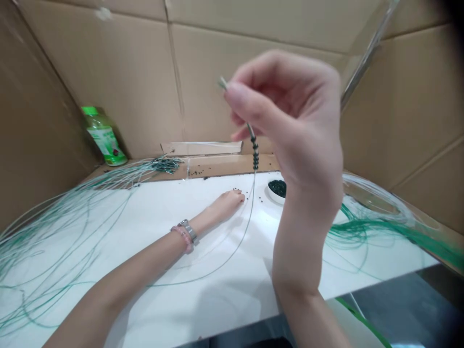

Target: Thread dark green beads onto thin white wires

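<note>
My right hand is raised close to the camera, thumb and fingers pinching the upper end of a thin green cord. A short pale end pokes out past the fingertips. Below the fingers, several small dark green beads are strung on the cord, which curves down and left over the white board. My left hand rests low on the board, its fingers bent together beside a few loose dark beads. What its fingertips hold, if anything, is hidden. A bracelet and a metal band circle that wrist.
A white bowl of dark beads stands behind my right wrist. Bundles of strands lie on the left, and green cords on the right. A green-capped bottle leans in the back-left corner. Cardboard walls enclose the board.
</note>
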### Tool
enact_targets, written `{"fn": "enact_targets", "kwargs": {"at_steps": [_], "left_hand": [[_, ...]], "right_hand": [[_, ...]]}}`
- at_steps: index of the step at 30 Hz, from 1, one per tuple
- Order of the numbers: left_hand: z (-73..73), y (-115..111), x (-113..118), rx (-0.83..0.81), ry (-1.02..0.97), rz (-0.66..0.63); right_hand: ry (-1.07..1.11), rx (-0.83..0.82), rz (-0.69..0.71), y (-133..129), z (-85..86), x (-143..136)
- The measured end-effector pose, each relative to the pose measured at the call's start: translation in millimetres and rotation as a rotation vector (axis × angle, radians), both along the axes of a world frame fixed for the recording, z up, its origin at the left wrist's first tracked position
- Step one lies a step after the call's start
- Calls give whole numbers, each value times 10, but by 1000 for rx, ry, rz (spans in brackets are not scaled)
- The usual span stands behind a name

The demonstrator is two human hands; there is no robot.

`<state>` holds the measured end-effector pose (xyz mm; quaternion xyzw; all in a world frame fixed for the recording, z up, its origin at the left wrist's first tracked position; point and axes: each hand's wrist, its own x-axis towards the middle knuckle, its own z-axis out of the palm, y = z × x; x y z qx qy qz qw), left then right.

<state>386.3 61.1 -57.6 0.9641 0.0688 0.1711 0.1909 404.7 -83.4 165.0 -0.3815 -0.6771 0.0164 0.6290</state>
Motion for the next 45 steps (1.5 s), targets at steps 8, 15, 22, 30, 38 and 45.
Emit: {"fn": "enact_targets", "kwargs": {"at_steps": [8, 15, 22, 30, 38, 45], "left_hand": [[1170, -47, -448, -193, -523, 44], [1874, -439, -1136, -708, -1063, -149], [1906, -702, -1152, -1107, -1023, -354], [1906, -716, -1165, -1095, -1008, -352], [1903, -697, -1168, -995, -1019, -318], [1887, -682, -1201, -846, -1022, -236]], "right_hand": [[0, -29, 18, 90, -82, 55], [32, 78, -143, 39, -138, -179], [41, 224, -130, -11, -216, -447], [-23, 265, -201, -36, -224, -470], [-44, 236, -212, -45, -233, -450], [-77, 225, -223, -75, -219, -425]]}}
